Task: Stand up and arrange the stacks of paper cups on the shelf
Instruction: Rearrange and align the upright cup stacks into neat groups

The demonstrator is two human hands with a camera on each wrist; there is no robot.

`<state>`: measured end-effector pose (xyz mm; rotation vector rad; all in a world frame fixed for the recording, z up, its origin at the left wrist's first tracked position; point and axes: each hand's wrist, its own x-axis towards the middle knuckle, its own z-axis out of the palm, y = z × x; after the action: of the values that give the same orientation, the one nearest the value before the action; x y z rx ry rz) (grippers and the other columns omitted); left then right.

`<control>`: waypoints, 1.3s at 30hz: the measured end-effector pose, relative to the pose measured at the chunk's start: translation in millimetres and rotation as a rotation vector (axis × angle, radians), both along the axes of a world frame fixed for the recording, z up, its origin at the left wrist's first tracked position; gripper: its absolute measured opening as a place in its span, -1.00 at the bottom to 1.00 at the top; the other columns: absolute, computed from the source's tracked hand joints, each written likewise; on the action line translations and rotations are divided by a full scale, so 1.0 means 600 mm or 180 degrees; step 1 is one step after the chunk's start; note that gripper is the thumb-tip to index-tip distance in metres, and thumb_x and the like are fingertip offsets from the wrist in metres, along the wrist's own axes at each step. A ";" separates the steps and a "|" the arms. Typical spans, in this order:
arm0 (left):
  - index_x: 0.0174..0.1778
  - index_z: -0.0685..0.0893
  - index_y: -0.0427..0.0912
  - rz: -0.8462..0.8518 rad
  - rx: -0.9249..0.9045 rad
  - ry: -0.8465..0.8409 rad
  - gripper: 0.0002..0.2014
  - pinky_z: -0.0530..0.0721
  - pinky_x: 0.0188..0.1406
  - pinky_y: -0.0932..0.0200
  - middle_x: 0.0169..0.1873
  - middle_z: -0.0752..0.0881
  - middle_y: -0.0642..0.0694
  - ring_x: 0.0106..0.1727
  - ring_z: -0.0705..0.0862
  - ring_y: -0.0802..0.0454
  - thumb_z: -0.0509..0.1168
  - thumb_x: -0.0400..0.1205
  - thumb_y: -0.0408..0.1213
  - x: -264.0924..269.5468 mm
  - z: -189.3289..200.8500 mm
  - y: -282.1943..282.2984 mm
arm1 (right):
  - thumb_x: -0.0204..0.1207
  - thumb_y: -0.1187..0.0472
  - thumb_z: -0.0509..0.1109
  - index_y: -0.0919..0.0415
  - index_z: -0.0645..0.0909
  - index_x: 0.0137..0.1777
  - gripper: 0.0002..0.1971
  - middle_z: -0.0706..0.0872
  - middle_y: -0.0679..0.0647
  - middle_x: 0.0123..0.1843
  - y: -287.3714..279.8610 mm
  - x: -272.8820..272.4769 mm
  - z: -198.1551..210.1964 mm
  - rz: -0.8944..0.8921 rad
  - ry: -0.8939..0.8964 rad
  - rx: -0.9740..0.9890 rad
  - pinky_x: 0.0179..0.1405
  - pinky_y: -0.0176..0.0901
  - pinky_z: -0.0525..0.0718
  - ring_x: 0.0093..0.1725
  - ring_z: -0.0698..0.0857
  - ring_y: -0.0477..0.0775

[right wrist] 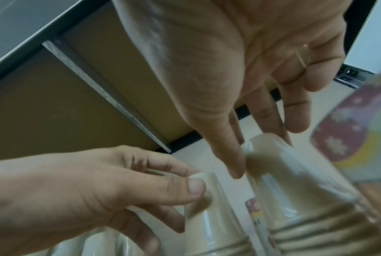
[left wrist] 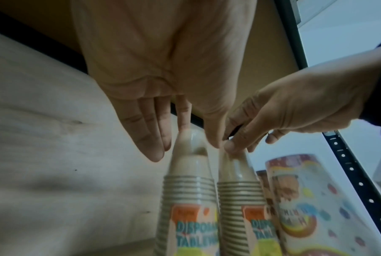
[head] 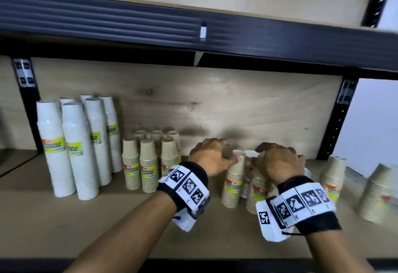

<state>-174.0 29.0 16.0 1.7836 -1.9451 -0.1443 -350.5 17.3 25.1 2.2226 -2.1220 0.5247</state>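
Two short beige cup stacks in plastic wrap stand side by side on the wooden shelf (head: pixel 107 225), right of centre. My left hand (head: pixel 224 154) grips the top of the left stack (head: pixel 233 180); in the right wrist view its thumb and curled fingers pinch that stack (right wrist: pixel 209 221). My right hand (head: pixel 275 160) holds the top of the right stack (head: pixel 257 193), thumb on one side and fingers behind, as seen on the stack (right wrist: pixel 294 199). The left wrist view shows both stacks (left wrist: pixel 189 187) (left wrist: pixel 240 190) upright and close together.
Several tall white cup stacks (head: pixel 71 148) stand at the left, with a group of short beige stacks (head: pixel 148 160) beside them. A colourful printed cup stack (left wrist: pixel 305 199) stands behind my hands. More beige stacks (head: pixel 332 178) (head: pixel 377 195) stand at the right. The upper shelf beam (head: pixel 193 29) hangs overhead.
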 end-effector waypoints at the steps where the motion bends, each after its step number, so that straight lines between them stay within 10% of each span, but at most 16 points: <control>1: 0.40 0.52 0.20 -0.0098 0.0002 0.0010 -0.46 0.55 0.29 0.11 0.35 0.65 0.05 0.32 0.61 -0.04 0.33 0.51 0.25 -0.012 -0.003 -0.002 | 0.57 -0.16 0.27 -0.20 0.53 0.35 -0.64 0.63 0.06 0.39 -0.001 -0.005 -0.004 -0.0006 -0.0021 -0.0009 0.37 0.18 0.37 0.41 0.48 0.24; 12: 0.24 0.56 0.31 -0.0179 -0.0019 0.0575 -0.65 0.63 0.29 -0.04 0.17 0.72 0.02 0.22 0.65 -0.02 0.39 0.54 0.00 -0.009 -0.043 -0.013 | 0.54 -0.14 0.34 -0.27 0.61 0.22 -0.74 0.76 -0.02 0.19 0.006 0.010 -0.015 0.0246 -0.0082 -0.0404 0.22 0.05 0.41 0.30 0.60 0.13; 22: 0.27 0.65 0.26 0.0432 -0.0362 0.0760 -0.64 0.70 0.06 0.22 -0.04 0.80 0.15 -0.02 0.74 0.30 0.42 0.55 -0.04 0.199 -0.050 0.098 | 0.50 -0.08 0.36 -0.18 0.64 0.26 -0.68 0.72 -0.08 0.22 0.044 0.170 -0.038 0.1113 -0.0641 -0.0496 0.17 -0.10 0.62 0.26 0.68 0.09; 39: 0.38 0.58 0.21 0.1050 -0.0701 0.0776 -0.62 0.56 -0.06 0.39 0.10 0.75 0.10 -0.07 0.67 0.29 0.34 0.63 -0.13 0.359 -0.090 0.136 | 0.58 -0.13 0.33 -0.22 0.59 0.24 -0.74 0.62 -0.11 0.23 0.047 0.330 -0.069 0.1341 -0.1062 -0.0456 0.04 -0.16 0.62 0.19 0.68 0.01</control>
<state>41.2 110.7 -38.0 1.8151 -1.4201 -0.0311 -152.6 45.5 -16.0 2.6543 -1.6499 1.0965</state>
